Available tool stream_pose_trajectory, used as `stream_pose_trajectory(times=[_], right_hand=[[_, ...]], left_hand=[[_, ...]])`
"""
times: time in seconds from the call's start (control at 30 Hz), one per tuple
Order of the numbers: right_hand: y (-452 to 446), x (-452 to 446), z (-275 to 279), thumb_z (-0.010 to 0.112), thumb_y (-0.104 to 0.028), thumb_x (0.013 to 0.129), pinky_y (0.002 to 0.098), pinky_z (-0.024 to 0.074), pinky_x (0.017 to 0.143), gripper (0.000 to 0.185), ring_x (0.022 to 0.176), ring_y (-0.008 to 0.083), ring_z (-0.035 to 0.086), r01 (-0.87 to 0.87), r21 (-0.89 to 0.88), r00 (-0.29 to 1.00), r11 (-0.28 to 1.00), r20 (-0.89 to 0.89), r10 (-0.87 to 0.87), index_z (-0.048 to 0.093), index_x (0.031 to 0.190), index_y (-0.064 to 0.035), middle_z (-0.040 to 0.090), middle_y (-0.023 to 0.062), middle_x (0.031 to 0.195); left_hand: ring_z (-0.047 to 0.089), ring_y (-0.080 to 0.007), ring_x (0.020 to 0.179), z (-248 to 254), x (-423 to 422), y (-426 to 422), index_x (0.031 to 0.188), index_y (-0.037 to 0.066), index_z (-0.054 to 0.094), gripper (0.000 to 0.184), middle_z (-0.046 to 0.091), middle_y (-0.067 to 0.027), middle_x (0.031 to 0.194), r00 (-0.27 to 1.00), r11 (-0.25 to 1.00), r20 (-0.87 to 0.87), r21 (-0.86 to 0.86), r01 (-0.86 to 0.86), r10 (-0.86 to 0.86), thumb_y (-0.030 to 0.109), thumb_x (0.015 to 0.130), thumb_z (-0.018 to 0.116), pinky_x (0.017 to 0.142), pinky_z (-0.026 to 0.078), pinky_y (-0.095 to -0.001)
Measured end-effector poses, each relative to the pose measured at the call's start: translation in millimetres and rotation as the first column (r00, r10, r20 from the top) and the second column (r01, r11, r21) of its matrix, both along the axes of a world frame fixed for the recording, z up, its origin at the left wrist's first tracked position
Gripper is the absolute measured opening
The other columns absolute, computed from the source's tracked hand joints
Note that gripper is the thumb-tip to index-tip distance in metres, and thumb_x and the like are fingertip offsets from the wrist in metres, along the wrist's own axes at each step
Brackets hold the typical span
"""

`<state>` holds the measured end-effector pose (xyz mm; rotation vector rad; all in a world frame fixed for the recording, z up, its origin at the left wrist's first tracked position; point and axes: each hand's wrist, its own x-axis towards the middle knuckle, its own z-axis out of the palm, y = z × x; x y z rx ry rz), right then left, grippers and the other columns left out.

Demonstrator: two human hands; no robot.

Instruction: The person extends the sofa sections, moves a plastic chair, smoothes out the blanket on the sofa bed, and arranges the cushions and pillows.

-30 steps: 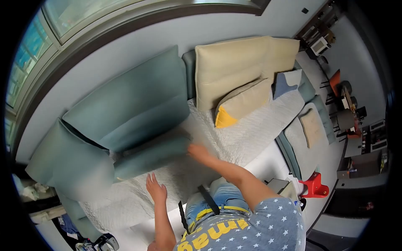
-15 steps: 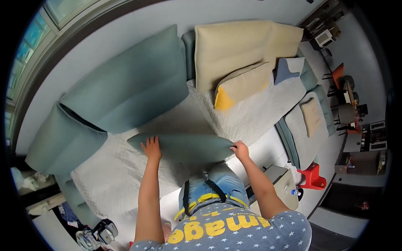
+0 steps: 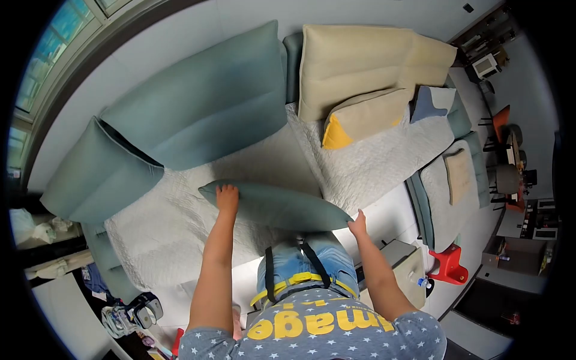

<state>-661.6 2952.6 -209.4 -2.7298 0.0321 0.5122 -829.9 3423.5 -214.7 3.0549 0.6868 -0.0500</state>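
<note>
A teal-green throw cushion (image 3: 282, 206) is held up in front of my waist, over the sofa seat. Its left end is higher than its right. My left hand (image 3: 227, 199) is closed over the cushion's upper edge near the left end. At the right corner, my right hand (image 3: 358, 224) grips the tip with its thumb pointing up. Beneath the cushion, a pale quilted cover (image 3: 159, 240) lies on the seat. The cushion's underside is hidden.
Large teal backrests (image 3: 210, 102) and a cream backrest (image 3: 360, 60) line the wall. A beige-and-yellow cushion (image 3: 366, 117) and a blue-and-white cushion (image 3: 432, 103) rest on the seat. Right of me are a small table (image 3: 399, 276), a red stool (image 3: 450, 264) and a cushioned bench (image 3: 438, 204).
The cushion has tilted, its right end dropping and left end rising, and it sits further right in view. My left fingers, spread on it before, are now curled over its edge.
</note>
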Motion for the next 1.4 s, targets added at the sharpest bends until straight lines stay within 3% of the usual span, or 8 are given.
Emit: stream_pose_trajectory(times=[0.07,0.23,0.37,0.97,1.13,1.3,1.37,1.4], right_hand=[[7.6,13.8,-7.1,0.064,-0.019,0.066,0.0388,0.0429,0.092,0.062,0.107,0.0397,0.052,-0.097,0.079,0.993,0.992,0.076,0.091,0.046,0.122,0.0017,0.054,0.0282,0.112],[19.6,21.8,-11.5,0.069,-0.035,0.058,0.0365,0.0440,0.092,0.077,0.108,0.0335,0.055,-0.350,0.021,0.760,0.936,-0.578,0.297,0.049,0.122,0.0040,0.056,0.0261,0.115],[-22.5,-2.4,-52.0,0.074,-0.025,0.056,0.0353,0.0451,0.090,0.076,0.104,0.0302,0.057,-0.123,0.352,0.823,0.928,-0.486,0.294,0.048,0.121,0.0052,0.058,0.0243,0.111],[150.7,112.0,78.1,0.067,-0.014,0.074,0.0323,0.0415,0.059,0.022,0.061,0.0155,0.048,-0.708,0.226,0.705,0.669,0.165,0.690,0.059,0.083,0.0045,0.053,0.0136,0.062],[244.7,193.7,87.1,0.064,-0.014,0.078,0.0326,0.0452,0.072,0.028,0.075,0.0241,0.059,-0.806,0.248,0.584,0.538,0.181,0.791,0.060,0.098,0.0036,0.063,0.0190,0.084],[333.8,204.9,81.9,0.055,-0.014,0.084,0.0370,0.0467,0.081,0.026,0.088,0.0331,0.061,-0.599,0.250,0.765,0.760,0.457,0.453,0.060,0.104,0.0025,0.063,0.0211,0.099],[341.8,223.0,27.3,0.050,-0.014,0.084,0.0391,0.0470,0.079,0.025,0.090,0.0352,0.060,-0.703,0.006,0.679,0.711,0.303,0.669,0.061,0.101,0.0009,0.063,0.0202,0.099],[331.8,263.0,-58.7,0.048,-0.017,0.083,0.0405,0.0468,0.078,0.026,0.088,0.0359,0.060,-0.884,-0.250,0.352,0.394,0.197,0.915,0.059,0.100,-0.0010,0.063,0.0198,0.097]], left_hand=[[0.056,-0.0247,0.093,7.1,-8.0,-4.8,0.082,0.011,0.061,0.011,0.060,-0.0066,0.089,0.995,1.000,-0.104,-0.002,-0.001,0.001,0.013,0.078,0.051,0.093,0.038,-0.0503],[0.057,-0.0234,0.090,28.1,-37.0,-22.0,0.078,0.011,0.061,0.011,0.060,-0.0067,0.084,0.997,0.996,-0.046,-0.056,-0.068,0.065,0.013,0.077,0.051,0.093,0.039,-0.0467],[0.058,-0.0244,0.089,28.5,-72.7,-38.2,0.077,0.010,0.060,0.010,0.061,-0.0081,0.083,0.991,0.990,-0.015,-0.054,-0.134,0.133,0.012,0.077,0.050,0.089,0.042,-0.0463],[0.061,-0.0289,0.080,95.7,-125.1,-16.4,0.074,0.010,0.056,0.004,0.061,-0.0110,0.075,0.862,0.876,0.183,-0.195,-0.440,0.474,0.012,0.071,0.055,0.067,0.047,-0.0430],[0.060,-0.0272,0.074,112.8,-97.5,48.4,0.073,0.010,0.056,0.003,0.060,-0.0084,0.071,0.830,0.843,0.156,-0.167,-0.511,0.535,0.011,0.070,0.055,0.070,0.048,-0.0411],[0.039,-0.0253,0.124,105.8,-62.4,90.1,0.119,0.014,0.051,0.034,0.046,-0.0138,0.129,0.738,0.765,0.286,0.026,-0.643,0.611,0.017,0.086,0.044,0.105,0.021,-0.0517],[0.019,-0.0255,0.136,102.5,-52.2,90.2,0.137,0.017,0.034,0.049,0.022,-0.0118,0.146,0.549,0.568,0.228,-0.023,-0.822,0.804,0.019,0.089,0.042,0.107,0.008,-0.0551],[0.019,-0.0255,0.136,101.6,-54.8,81.5,0.137,0.017,0.034,0.049,0.022,-0.0118,0.146,0.543,0.562,0.225,-0.026,-0.827,0.809,0.019,0.089,0.042,0.107,0.008,-0.0551]])
